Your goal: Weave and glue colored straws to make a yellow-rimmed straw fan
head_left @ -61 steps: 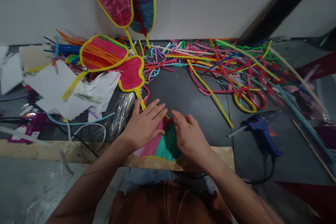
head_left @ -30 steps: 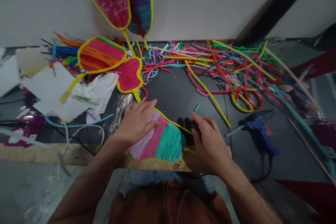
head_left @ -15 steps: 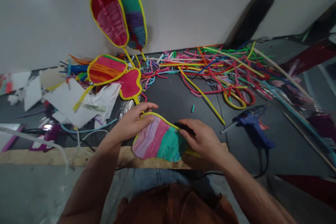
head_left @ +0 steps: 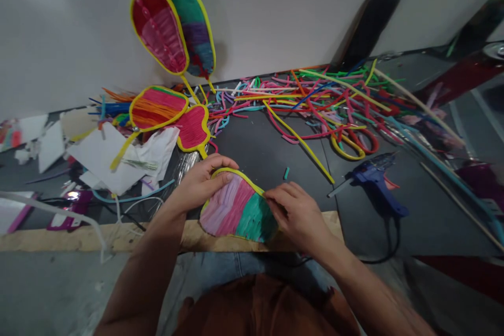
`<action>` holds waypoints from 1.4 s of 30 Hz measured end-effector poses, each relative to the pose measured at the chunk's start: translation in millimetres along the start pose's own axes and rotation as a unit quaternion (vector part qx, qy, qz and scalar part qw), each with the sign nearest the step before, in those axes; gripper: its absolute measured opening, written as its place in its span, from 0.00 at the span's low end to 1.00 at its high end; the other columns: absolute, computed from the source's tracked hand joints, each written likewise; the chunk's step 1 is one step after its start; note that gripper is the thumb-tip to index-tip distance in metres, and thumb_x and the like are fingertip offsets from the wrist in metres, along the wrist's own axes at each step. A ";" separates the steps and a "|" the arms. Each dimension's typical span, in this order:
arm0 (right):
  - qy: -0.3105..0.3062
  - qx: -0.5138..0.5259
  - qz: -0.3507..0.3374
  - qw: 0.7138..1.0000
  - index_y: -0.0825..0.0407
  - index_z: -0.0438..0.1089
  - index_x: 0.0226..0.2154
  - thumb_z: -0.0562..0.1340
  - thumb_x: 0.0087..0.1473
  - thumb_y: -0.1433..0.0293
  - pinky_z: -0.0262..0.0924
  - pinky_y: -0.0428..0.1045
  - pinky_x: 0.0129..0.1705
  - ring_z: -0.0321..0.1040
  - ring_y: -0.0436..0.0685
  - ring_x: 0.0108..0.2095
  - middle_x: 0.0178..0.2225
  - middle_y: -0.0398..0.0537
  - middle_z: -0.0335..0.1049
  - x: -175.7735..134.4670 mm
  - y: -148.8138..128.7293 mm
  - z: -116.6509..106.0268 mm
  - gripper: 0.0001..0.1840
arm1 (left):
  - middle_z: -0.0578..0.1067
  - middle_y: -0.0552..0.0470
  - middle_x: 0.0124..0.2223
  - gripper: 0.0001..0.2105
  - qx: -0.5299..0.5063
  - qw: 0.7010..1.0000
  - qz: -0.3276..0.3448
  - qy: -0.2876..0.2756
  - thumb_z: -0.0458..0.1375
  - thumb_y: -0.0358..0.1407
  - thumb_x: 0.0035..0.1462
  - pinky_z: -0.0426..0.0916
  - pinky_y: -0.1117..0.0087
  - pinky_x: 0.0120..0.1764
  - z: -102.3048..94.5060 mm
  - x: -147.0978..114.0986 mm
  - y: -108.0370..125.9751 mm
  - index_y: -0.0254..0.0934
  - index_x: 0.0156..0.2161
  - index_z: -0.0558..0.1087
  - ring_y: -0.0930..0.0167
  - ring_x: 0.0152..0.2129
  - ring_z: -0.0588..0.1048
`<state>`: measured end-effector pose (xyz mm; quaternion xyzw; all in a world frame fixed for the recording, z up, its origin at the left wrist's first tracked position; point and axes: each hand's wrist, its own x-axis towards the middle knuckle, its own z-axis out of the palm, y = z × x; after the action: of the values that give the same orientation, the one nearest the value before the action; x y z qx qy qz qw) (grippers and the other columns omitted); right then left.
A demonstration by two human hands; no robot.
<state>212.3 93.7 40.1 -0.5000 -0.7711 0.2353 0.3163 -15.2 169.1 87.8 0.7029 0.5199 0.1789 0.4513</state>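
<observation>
Between my hands is a flat craft petal (head_left: 242, 205) striped lilac, pink and teal, with a yellow pipe-cleaner edging (head_left: 244, 177) along its upper side. My left hand (head_left: 205, 181) grips its upper left, thumb across the front face and fingers behind. My right hand (head_left: 295, 207) pinches the edging at the petal's right end with thumb and forefinger, covering that end. Just beyond my right hand lies a short teal pipe-cleaner scrap (head_left: 286, 172). Beyond my left hand is a pink shape with yellow edging (head_left: 193, 128).
A blue glue gun (head_left: 374, 181) lies at right, below yellow-and-red-handled scissors (head_left: 348, 146). Loose pipe cleaners (head_left: 307, 97) pile along the wall. A dark phone (head_left: 368, 29) leans there. Two yellow-edged petals (head_left: 159, 31) stand at back left, above white paper scraps (head_left: 104, 155).
My right hand has shifted slightly, its fingers now closed more tightly on the yellow edging. My left hand keeps its hold. The whole view has moved a little.
</observation>
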 end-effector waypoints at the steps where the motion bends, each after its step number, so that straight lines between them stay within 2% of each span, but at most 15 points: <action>1: 0.000 0.001 0.002 1.000 0.51 0.72 0.35 0.55 0.60 0.74 0.63 0.51 0.39 0.66 0.56 0.33 0.31 0.49 0.73 0.1 0.1 0.5 0.10 | 0.72 0.52 0.39 0.12 -0.001 1.000 0.000 0.002 0.56 0.41 0.57 0.66 0.75 0.29 0.2 -0.2 0.1 0.37 0.43 0.71 0.74 0.29 0.71; 7: 0.044 0.097 0.047 0.993 0.50 0.72 0.33 0.57 0.54 0.75 0.64 0.53 0.44 0.68 0.56 0.41 0.38 0.51 0.71 1.2 4.9 2.1 0.08 | 0.72 0.52 0.38 0.11 -0.002 1.000 0.011 0.006 0.57 0.42 0.56 0.67 0.74 0.32 -1.6 -1.5 -1.7 0.37 0.40 0.72 0.72 0.31 0.71; 11: 0.009 0.225 0.123 0.966 0.50 0.70 0.29 0.58 0.51 0.73 0.64 0.52 0.43 0.71 0.54 0.39 0.37 0.48 0.73 3.7 8.6 3.6 0.05 | 0.72 0.51 0.38 0.10 0.015 0.999 0.037 0.009 0.56 0.41 0.56 0.67 0.70 0.38 -4.0 -2.6 -2.6 0.37 0.39 0.73 0.70 0.35 0.71; 14: -0.032 0.342 0.220 0.913 0.51 0.67 0.29 0.61 0.49 0.69 0.65 0.49 0.37 0.70 0.52 0.33 0.32 0.45 0.73 6.8 11.1 4.2 0.02 | 0.72 0.51 0.38 0.10 0.025 0.998 0.054 0.017 0.57 0.41 0.56 0.67 0.68 0.41 -5.7 -3.5 -1.2 0.37 0.39 0.73 0.69 0.36 0.71; 19: -0.082 0.550 0.321 0.766 0.49 0.63 0.43 0.68 0.43 0.68 0.64 0.46 0.33 0.70 0.49 0.29 0.31 0.40 0.74 10.5 12.7 1.3 0.23 | 0.71 0.51 0.38 0.08 0.032 0.997 0.072 0.027 0.57 0.39 0.57 0.67 0.68 0.41 -6.8 -4.5 2.8 0.37 0.38 0.73 0.69 0.37 0.71; 21: -0.100 0.590 0.340 0.726 0.49 0.63 0.46 0.69 0.43 0.67 0.63 0.46 0.32 0.70 0.48 0.28 0.31 0.40 0.75 10.8 12.5 0.3 0.27 | 0.71 0.51 0.37 0.08 0.028 0.996 0.076 0.032 0.57 0.39 0.56 0.67 0.68 0.41 -6.6 -4.6 3.5 0.38 0.38 0.73 0.69 0.37 0.71; 23: -0.100 0.609 0.351 0.705 0.49 0.64 0.48 0.70 0.43 0.66 0.63 0.45 0.31 0.70 0.48 0.27 0.30 0.40 0.76 10.7 12.3 0.5 0.29 | 0.71 0.51 0.37 0.07 0.013 0.997 0.070 0.035 0.58 0.38 0.56 0.67 0.69 0.39 -6.2 -4.2 3.3 0.37 0.36 0.73 0.69 0.36 0.71; 26: -0.081 0.618 0.360 0.694 0.49 0.63 0.50 0.72 0.41 0.67 0.63 0.44 0.31 0.71 0.49 0.26 0.29 0.40 0.76 10.9 13.0 3.1 0.33 | 0.71 0.51 0.38 0.10 -0.034 0.999 0.024 0.025 0.58 0.41 0.55 0.68 0.72 0.34 -5.0 -1.5 1.5 0.37 0.38 0.71 0.71 0.33 0.71; 29: -0.058 0.624 0.371 0.685 0.51 0.62 0.50 0.73 0.39 0.68 0.63 0.44 0.30 0.71 0.49 0.25 0.26 0.40 0.76 12.1 14.7 7.0 0.36 | 0.71 0.49 0.43 0.20 -0.066 0.998 -0.004 0.024 0.60 0.42 0.53 0.68 0.73 0.34 -2.6 5.3 -0.7 0.37 0.49 0.67 0.70 0.36 0.71; 32: -0.017 0.635 0.383 0.671 0.52 0.63 0.48 0.75 0.36 0.68 0.64 0.44 0.29 0.71 0.49 0.24 0.25 0.41 0.77 14.4 17.5 9.3 0.36 | 0.67 0.46 0.50 0.31 -0.115 0.991 -0.018 0.068 0.63 0.43 0.49 0.69 0.71 0.38 0.3 14.5 -4.6 0.39 0.57 0.60 0.69 0.40 0.72; 35: 0.051 0.651 0.388 0.651 0.52 0.66 0.45 0.75 0.34 0.68 0.66 0.45 0.30 0.72 0.50 0.24 0.25 0.41 0.77 17.1 21.3 8.2 0.34 | 0.66 0.47 0.51 0.31 -0.228 0.955 -0.008 0.190 0.65 0.42 0.47 0.69 0.69 0.43 2.1 21.5 -11.5 0.40 0.56 0.61 0.68 0.44 0.72; 37: 0.092 0.664 0.383 0.635 0.51 0.68 0.43 0.75 0.34 0.69 0.67 0.45 0.32 0.73 0.50 0.25 0.26 0.41 0.77 18.7 23.6 5.9 0.30 | 0.68 0.49 0.48 0.29 -0.293 0.909 0.037 0.294 0.67 0.39 0.44 0.66 0.69 0.48 2.2 22.4 -15.5 0.41 0.52 0.64 0.68 0.47 0.71; 39: 0.115 0.680 0.371 0.621 0.51 0.69 0.41 0.74 0.36 0.70 0.68 0.45 0.33 0.73 0.51 0.28 0.29 0.42 0.78 20.3 24.7 3.7 0.26 | 0.69 0.52 0.45 0.25 -0.345 0.860 0.091 0.365 0.68 0.37 0.45 0.65 0.70 0.50 2.6 18.9 -16.8 0.43 0.49 0.67 0.70 0.47 0.70; 40: 0.122 0.690 0.363 0.615 0.50 0.70 0.40 0.74 0.38 0.70 0.68 0.45 0.33 0.73 0.51 0.29 0.31 0.42 0.78 21.1 24.7 3.1 0.25 | 0.70 0.53 0.44 0.23 -0.374 0.841 0.109 0.376 0.68 0.38 0.45 0.65 0.70 0.50 3.6 15.7 -16.3 0.43 0.48 0.68 0.70 0.47 0.71; 42: 0.129 0.707 0.346 0.603 0.50 0.70 0.41 0.73 0.40 0.70 0.68 0.45 0.32 0.73 0.50 0.29 0.32 0.42 0.78 22.9 23.4 3.4 0.23 | 0.71 0.52 0.44 0.23 -0.436 0.823 0.117 0.344 0.68 0.41 0.46 0.67 0.70 0.48 9.2 7.1 -13.5 0.44 0.48 0.70 0.69 0.46 0.71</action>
<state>217.5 123.7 27.7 -0.3750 -0.0848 0.7318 0.5628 -13.5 172.0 70.3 0.3814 0.4233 0.6687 0.4778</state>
